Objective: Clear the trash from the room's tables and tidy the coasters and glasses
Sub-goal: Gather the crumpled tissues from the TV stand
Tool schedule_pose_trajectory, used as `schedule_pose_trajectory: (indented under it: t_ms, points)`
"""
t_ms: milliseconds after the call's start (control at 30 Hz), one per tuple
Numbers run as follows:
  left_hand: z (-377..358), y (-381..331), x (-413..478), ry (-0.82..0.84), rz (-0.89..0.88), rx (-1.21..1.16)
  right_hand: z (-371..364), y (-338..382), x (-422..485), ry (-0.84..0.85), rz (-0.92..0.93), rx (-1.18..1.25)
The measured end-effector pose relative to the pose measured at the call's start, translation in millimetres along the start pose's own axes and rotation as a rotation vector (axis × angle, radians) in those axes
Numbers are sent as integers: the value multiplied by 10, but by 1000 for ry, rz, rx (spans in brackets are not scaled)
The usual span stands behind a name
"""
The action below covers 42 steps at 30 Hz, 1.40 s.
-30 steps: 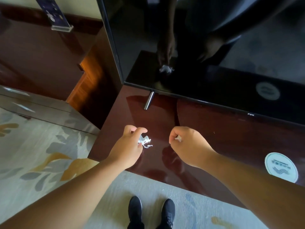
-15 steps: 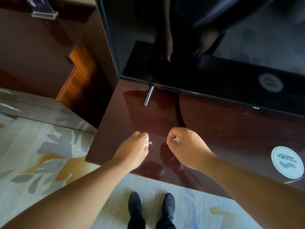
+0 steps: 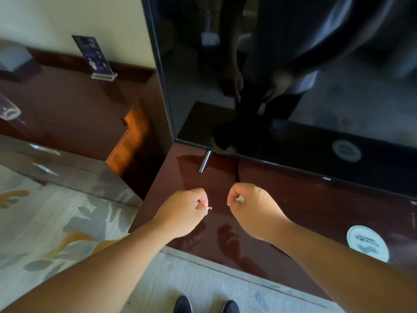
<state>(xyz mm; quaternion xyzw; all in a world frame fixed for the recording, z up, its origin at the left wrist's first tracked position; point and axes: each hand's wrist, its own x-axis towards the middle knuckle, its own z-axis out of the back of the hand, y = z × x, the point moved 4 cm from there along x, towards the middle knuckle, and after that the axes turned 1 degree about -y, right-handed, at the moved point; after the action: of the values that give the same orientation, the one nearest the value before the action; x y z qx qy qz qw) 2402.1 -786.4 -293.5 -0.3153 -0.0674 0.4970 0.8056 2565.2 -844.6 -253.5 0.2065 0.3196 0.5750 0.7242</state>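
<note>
Head view shows a white scrap (image 3: 208, 208) of trash poking out of my left hand (image 3: 182, 211), which is curled into a fist with only a small tail of the paper showing past the thumb. My right hand (image 3: 252, 211) is fisted the same way around another scrap (image 3: 239, 198), a pale bit of which peeks out by the knuckles. Both fists hang just above the glossy cabinet (image 3: 293, 211), near its front left corner, and the patch of top beneath them looks bare, so I judge the pick-up here finished and the carry to a bin as the step in hand. To do it well I would keep both fists closed all the way, since such light crumpled paper could slip out through any gap; tucking the loose tail on the left fully into the palm first would help. A coaster (image 3: 367, 243) lies flat on the cabinet well off to my right, near the front edge, and it will want tidying once my hands are free. Behind my hands stands the TV (image 3: 293, 86) on its metal foot (image 3: 205, 161), so I should draw back toward myself, not lift forward. On the lower desk (image 3: 67, 114) to the left stand a card holder (image 3: 94, 55) and, at the frame's edge, what may be a glass (image 3: 9, 107); I cannot see a bin anywhere.
</note>
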Motion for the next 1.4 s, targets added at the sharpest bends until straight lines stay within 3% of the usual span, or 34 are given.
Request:
schedule_pose_trajectory:
  t_ms: [267,733,1100,1400]
  points:
    - [240,-923,-3,-12,-233,102,851,-42,-565,-209,31,-31]
    - [129,-2250,-365,89,-679,179,1413,-194,-2017,-636,-226,-126]
    - [-542,-3533,-1078,202,-932,187,1793,-597,-3399,-875,-407,-186]
    - [-1568,-4861,-1987,282,-1062,194,2220,-1469,-4840,-971,-483,-149]
